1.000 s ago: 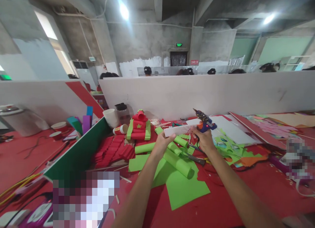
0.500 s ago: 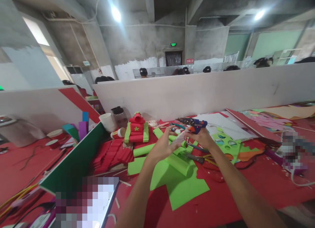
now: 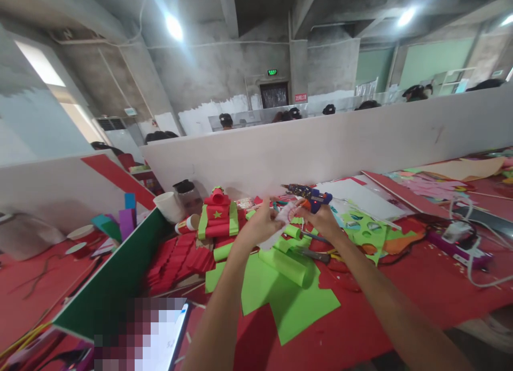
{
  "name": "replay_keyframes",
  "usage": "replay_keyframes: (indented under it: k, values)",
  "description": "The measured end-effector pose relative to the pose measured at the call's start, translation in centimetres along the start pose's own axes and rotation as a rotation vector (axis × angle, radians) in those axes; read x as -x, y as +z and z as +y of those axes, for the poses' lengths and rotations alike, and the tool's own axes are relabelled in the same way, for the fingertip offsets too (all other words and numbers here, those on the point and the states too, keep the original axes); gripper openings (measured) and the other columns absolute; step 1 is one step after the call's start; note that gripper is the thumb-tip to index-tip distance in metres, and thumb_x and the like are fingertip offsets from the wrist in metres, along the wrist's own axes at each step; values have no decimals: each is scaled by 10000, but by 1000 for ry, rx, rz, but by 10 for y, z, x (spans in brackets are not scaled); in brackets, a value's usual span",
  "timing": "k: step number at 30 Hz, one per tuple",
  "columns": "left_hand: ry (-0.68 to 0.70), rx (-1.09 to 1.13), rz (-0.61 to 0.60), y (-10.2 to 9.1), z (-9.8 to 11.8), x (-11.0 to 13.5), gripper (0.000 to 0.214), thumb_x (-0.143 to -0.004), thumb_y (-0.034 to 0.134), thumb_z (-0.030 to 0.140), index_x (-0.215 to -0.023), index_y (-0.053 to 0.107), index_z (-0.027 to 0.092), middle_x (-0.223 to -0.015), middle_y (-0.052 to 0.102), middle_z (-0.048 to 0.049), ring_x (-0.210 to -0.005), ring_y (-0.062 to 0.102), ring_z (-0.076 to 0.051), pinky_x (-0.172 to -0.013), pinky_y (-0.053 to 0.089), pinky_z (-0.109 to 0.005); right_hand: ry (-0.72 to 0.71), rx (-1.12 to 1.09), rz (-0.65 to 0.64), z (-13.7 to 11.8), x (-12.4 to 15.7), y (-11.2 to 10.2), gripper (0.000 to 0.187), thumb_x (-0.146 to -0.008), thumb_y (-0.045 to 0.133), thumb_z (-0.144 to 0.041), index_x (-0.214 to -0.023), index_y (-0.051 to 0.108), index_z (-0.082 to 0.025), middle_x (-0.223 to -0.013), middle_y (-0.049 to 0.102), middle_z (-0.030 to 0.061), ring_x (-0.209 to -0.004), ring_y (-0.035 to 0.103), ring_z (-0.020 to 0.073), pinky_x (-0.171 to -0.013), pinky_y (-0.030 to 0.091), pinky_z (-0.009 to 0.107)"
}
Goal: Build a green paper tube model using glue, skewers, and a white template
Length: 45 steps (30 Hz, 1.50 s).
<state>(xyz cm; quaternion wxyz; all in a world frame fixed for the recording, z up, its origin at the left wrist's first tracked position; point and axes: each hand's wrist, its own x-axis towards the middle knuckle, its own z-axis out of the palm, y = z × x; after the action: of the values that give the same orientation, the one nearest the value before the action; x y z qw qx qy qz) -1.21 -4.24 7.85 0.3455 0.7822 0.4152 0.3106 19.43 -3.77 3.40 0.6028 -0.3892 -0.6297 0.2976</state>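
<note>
My right hand point(image 3: 324, 221) is closed around the handle of a blue hot glue gun point(image 3: 316, 199), whose dark nozzle points left. In my left hand point(image 3: 258, 224), the fingers pinch a crumpled whitish sheet point(image 3: 286, 215) with a pinkish mark. The sheet reaches across to the fingers of my right hand, below the gun. Beneath both hands lie curled green paper strips point(image 3: 286, 264) and a flat green sheet point(image 3: 290, 315). Scissors point(image 3: 315, 253) lie by the strips, partly covered. Left of my hands stands a red and green paper model point(image 3: 218, 216) with a star.
Folded red paper point(image 3: 176, 259) lies beside a green board point(image 3: 116, 275). A phone or tablet point(image 3: 170, 333) is at the front left. A purple power strip point(image 3: 457, 250) with white cables lies right. A white partition point(image 3: 320, 141) runs behind; people's heads show beyond it.
My left fingers have drawn in around the whitish sheet, which now shows more and hangs lower. The glue gun stays in my right hand. The whole view has shifted slightly to the right.
</note>
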Motion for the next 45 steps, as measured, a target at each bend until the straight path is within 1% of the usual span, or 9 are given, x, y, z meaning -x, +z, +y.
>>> replay_keyframes:
  k: [4,7,10,14,18,25,30,37,45]
  values:
    - [-117,219,37,-30,-6,-20,674,-691,760,219,-1267,411,183,-701,574,40,-677,582,-147,-611,408,-229,-3,-203,27,4,-3,-9,450,-852,546,-625,-834,637,-185,-582,535,-20,-474,486,110,-467,435,247]
    - [-152,378,1,-44,-13,-25,695,-653,796,190,-1255,449,179,-735,612,24,-679,601,-138,-630,438,-226,-34,-280,32,5,-3,-14,445,-871,521,-628,-863,630,-197,-661,570,3,-527,508,117,-458,448,239]
    - [-131,584,-60,-47,-21,-23,698,-663,796,183,-1268,448,191,-772,648,17,-628,609,-116,-637,472,-225,-30,-249,53,5,-2,-17,419,-856,560,-610,-851,637,-198,-656,571,1,-489,504,115,-397,416,232]
    - [-86,747,-122,-45,-32,-19,690,-668,791,155,-1274,465,203,-840,686,6,-616,630,-97,-641,499,-205,6,-48,11,6,3,-14,446,-855,563,-612,-804,659,-179,-533,507,-28,-396,475,107,-381,388,240]
    - [-95,761,-153,-44,-38,-22,677,-653,800,134,-1250,486,189,-807,693,9,-613,649,-101,-630,511,-193,-31,112,27,9,8,-8,448,-851,570,-605,-812,672,-171,-547,533,-21,-422,492,113,-425,404,243]
    - [-104,731,-186,-43,-36,-27,644,-649,809,146,-1208,491,172,-712,667,32,-562,633,-94,-578,495,-174,-47,284,88,12,10,-4,469,-871,535,-587,-602,523,-202,-448,461,-33,-406,480,127,-441,370,253]
    - [-103,689,-216,-44,-37,-27,679,-660,804,165,-1249,468,174,-806,691,-6,-632,657,-112,-612,497,-195,-86,382,110,11,9,-4,474,-881,513,-569,-560,492,-222,-424,473,-17,-441,501,153,-476,379,269]
    - [-103,648,-221,-43,-34,-27,667,-661,795,172,-1247,477,179,-835,693,-22,-666,660,-128,-643,496,-218,-141,393,173,9,8,-4,413,-873,523,-552,-656,590,-207,-532,580,11,-540,558,182,-552,414,286]
    - [-115,702,-167,-41,-35,-28,643,-657,795,154,-1219,486,172,-795,680,-4,-621,635,-110,-617,475,-207,-127,428,119,4,10,-3,414,-873,527,-526,-607,553,-210,-508,549,-2,-531,537,171,-559,392,278]
